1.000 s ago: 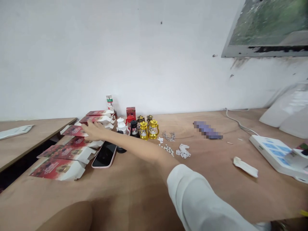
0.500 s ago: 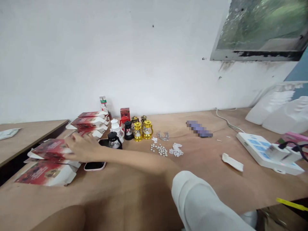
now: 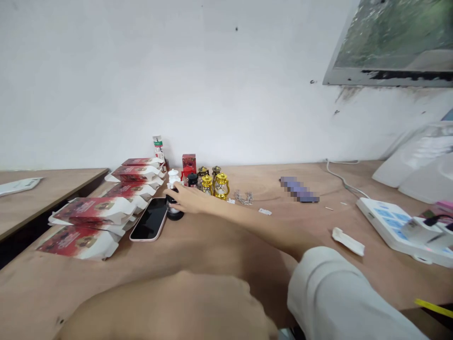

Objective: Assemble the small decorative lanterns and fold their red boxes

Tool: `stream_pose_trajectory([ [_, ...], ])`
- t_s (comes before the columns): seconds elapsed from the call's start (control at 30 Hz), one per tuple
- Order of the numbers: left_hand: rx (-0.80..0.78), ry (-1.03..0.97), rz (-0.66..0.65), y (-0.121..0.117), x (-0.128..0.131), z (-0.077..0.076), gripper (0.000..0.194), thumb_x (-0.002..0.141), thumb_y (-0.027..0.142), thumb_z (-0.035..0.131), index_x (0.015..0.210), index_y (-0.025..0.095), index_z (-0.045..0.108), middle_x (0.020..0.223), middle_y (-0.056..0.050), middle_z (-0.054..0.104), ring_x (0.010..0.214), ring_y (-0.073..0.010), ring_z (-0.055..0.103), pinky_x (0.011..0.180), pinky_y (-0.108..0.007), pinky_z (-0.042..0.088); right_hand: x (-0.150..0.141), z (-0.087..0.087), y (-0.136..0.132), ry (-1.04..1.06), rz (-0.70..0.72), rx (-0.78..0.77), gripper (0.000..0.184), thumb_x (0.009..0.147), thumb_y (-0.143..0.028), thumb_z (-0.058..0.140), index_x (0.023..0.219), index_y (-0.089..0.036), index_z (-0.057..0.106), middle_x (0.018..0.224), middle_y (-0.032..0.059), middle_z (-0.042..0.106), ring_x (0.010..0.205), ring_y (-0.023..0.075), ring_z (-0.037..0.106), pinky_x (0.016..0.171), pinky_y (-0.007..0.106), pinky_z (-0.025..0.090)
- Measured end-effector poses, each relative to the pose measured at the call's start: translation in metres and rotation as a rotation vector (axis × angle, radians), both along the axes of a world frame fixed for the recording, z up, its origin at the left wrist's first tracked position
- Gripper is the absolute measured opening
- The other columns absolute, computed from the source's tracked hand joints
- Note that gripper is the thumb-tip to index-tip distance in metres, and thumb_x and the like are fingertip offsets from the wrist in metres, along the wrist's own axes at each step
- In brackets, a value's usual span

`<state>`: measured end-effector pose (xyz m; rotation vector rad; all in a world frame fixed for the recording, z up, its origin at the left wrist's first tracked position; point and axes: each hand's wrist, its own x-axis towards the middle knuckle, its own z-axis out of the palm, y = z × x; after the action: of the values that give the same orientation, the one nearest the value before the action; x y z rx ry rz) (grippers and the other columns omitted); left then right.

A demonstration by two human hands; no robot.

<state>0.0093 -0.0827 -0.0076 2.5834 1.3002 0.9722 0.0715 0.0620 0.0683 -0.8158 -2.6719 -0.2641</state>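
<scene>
Head view: the right hand (image 3: 187,198) has its fingers curled around the upper part of the black lantern (image 3: 174,215); half a second ago they were over the boxes (image 3: 106,208). The left hand (image 3: 212,304), blurred, is nearer than those fingers; its own finger state I cannot tell. Left of the right fingers, past the phone (image 3: 148,221), the boxes lie with end flaps out, contents hidden, script unreadable. Right of them stand gold lanterns (image 3: 221,187).
</scene>
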Motion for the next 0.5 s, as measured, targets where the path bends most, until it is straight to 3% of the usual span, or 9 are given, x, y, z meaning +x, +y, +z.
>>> stream_pose_trajectory([
  [0.1,-0.275,0.144,-0.583,0.019,0.012,0.021,0.016,0.076,0.011,0.061,0.080,0.023,0.070,0.069,0.002,0.068,0.071,-0.0174,0.067,0.075,-0.030,0.055,0.031,-0.024,-0.013,0.203,0.020,-0.073,0.032,0.089,-0.032,0.052,0.114,-0.016,0.040,0.113,0.0117,0.048,0.084,0.0191,0.059,0.071,0.034,0.051],
  [0.17,-0.636,0.100,-0.816,0.033,0.008,0.027,0.017,0.074,0.016,0.065,0.090,0.021,0.068,0.090,-0.004,0.071,0.083,-0.0178,0.067,0.076,-0.028,0.054,0.050,-0.042,-0.027,0.489,-0.022,-0.077,0.035,0.086,-0.032,0.055,0.111,-0.017,0.036,0.105,0.0093,0.049,0.086,0.0188,0.057,0.074,0.034,0.050],
  [0.23,-0.967,-0.204,-0.690,0.045,-0.003,0.025,0.028,0.075,0.025,0.066,0.103,0.019,0.062,0.100,-0.007,0.068,0.086,-0.0185,0.066,0.075,-0.031,0.054,0.064,-0.060,-0.042,0.800,-0.115,-0.050,0.035,0.085,-0.032,0.054,0.109,-0.019,0.032,0.100,0.0078,0.048,0.086,0.0185,0.055,0.075,0.034,0.050],
  [0.3,-1.089,-0.617,-0.495,0.053,-0.013,0.017,0.050,0.068,0.034,0.074,0.113,0.022,0.056,0.112,-0.009,0.063,0.092,-0.0198,0.065,0.080,-0.034,0.053,0.071,-0.075,-0.058,0.998,-0.177,0.016,0.030,0.086,-0.031,0.050,0.106,-0.021,0.030,0.099,0.0077,0.048,0.089,0.0191,0.054,0.077,0.034,0.049],
  [0.4,-1.121,-1.032,-0.371,0.059,-0.023,0.007,0.063,0.061,0.048,0.078,0.115,0.024,0.055,0.120,-0.009,0.060,0.103,-0.0256,0.062,0.083,-0.040,0.053,0.071,-0.090,-0.077,0.924,-0.092,0.019,0.024,0.086,-0.031,0.049,0.103,-0.023,0.034,0.094,0.0059,0.049,0.085,0.0187,0.055,0.071,0.033,0.048],
  [0.5,-1.113,-1.123,-0.269,0.064,-0.024,0.007,0.063,0.056,0.052,0.078,0.107,0.022,0.059,0.109,-0.008,0.065,0.096,-0.0270,0.063,0.071,-0.036,0.056,0.071,-0.094,-0.083,0.761,0.019,-0.017,0.025,0.085,-0.030,0.050,0.105,-0.021,0.038,0.093,0.0060,0.054,0.081,0.0183,0.057,0.068,0.032,0.048],
])
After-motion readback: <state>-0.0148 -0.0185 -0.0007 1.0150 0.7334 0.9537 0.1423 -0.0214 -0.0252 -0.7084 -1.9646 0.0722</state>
